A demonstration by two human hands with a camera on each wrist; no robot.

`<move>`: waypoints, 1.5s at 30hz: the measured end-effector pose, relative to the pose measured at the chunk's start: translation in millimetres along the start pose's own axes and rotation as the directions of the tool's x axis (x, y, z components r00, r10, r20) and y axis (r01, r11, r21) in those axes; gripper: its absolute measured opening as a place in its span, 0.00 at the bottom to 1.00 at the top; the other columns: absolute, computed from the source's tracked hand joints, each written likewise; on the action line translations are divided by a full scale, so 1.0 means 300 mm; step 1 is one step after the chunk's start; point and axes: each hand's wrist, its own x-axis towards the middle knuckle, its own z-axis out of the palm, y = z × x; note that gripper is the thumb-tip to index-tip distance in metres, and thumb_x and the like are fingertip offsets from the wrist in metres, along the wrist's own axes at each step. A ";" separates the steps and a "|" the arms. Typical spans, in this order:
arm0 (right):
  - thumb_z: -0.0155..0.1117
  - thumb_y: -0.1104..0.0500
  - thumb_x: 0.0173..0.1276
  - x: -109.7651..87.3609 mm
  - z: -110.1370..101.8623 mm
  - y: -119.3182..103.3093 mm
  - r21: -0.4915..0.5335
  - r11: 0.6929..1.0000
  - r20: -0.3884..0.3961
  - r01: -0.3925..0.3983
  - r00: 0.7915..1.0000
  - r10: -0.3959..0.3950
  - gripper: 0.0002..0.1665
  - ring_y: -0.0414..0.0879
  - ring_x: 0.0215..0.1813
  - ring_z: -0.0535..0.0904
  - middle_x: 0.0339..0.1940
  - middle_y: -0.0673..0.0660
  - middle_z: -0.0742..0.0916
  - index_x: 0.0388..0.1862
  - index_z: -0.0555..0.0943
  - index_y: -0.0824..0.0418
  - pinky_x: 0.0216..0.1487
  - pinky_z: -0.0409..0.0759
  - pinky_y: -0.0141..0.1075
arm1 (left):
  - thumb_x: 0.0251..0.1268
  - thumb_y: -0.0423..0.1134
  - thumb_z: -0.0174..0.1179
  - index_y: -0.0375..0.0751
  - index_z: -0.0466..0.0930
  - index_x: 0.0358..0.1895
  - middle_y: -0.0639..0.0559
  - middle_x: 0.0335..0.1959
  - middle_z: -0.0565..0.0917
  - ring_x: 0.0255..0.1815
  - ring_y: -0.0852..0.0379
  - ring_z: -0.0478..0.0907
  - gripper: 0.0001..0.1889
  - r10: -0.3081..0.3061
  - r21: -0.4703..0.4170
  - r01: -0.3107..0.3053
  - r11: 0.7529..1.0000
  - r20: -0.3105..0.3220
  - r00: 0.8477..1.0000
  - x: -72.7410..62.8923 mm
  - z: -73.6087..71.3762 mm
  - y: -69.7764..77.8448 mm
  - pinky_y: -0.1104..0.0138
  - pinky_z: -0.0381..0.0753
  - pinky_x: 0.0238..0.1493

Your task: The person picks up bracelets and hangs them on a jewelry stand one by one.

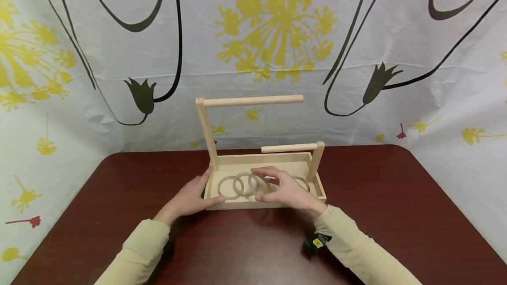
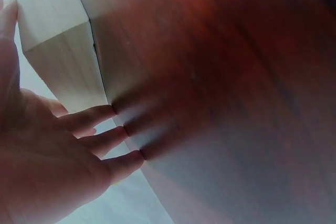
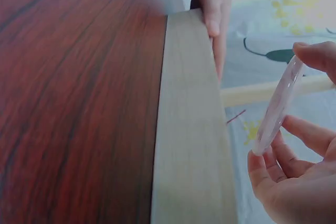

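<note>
Clear ring (image 3: 278,106): thin, glossy, see-through hoop, raised above the wooden tray (image 1: 259,205); edge-on in the right wrist view, rounder but faint from the head.
Right hand (image 1: 287,189): pinches the ring between thumb and fingertips; cut off by the frame edge in its wrist view.
Left hand (image 1: 192,195): fingers spread at the tray's left end, thumb on its front wall; only the left wrist view shows three fingertips meeting the dark red table (image 2: 210,72).
Other rings (image 1: 218,187): two overlap inside the tray; a third, at right, is partly covered by the right hand.
Uprights: tall post (image 1: 207,133) at left with a long rod (image 1: 253,100), short post (image 1: 315,162) at right with a shorter rod (image 1: 289,147); both whole only from the head.
Backdrop: pale cloth (image 1: 198,47) with yellow flowers, cropped at the top.
</note>
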 end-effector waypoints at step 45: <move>0.76 0.61 0.56 -0.220 -0.231 -0.130 -0.254 0.964 -0.059 0.082 0.993 -0.100 0.36 0.42 0.60 0.74 0.61 0.50 0.78 0.65 0.75 0.55 0.59 0.70 0.32 | 0.58 0.67 0.60 0.38 0.42 0.78 0.31 0.68 0.65 0.67 0.37 0.64 0.55 -0.009 0.117 0.006 0.993 0.026 1.000 0.009 0.004 0.007 0.46 0.69 0.59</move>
